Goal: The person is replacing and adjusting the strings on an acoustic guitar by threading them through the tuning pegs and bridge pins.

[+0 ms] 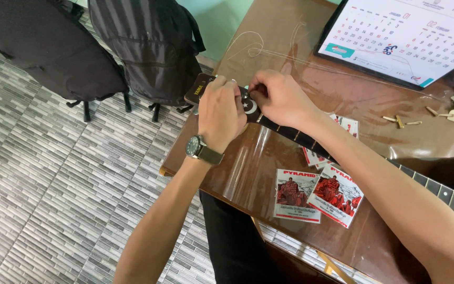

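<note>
Both hands at the guitar headstock, string work under way.

Left hand (220, 113) is closed over the headstock (199, 87) at the surface's (269, 158) 9 o'clock edge; right hand (282, 97) has its fingers pinched shut on a thin string (269, 52) beside a tuning peg. The string trails loose toward 12 o'clock, so winding looks unfinished. String packets (316, 194) lie at 6 o'clock, a calendar (405, 37) at 1 o'clock.

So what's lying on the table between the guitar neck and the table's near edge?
In the head view, square string packets with red pictures lie on the table between the guitar neck and the near edge; more packets peek out beside the neck.
</note>
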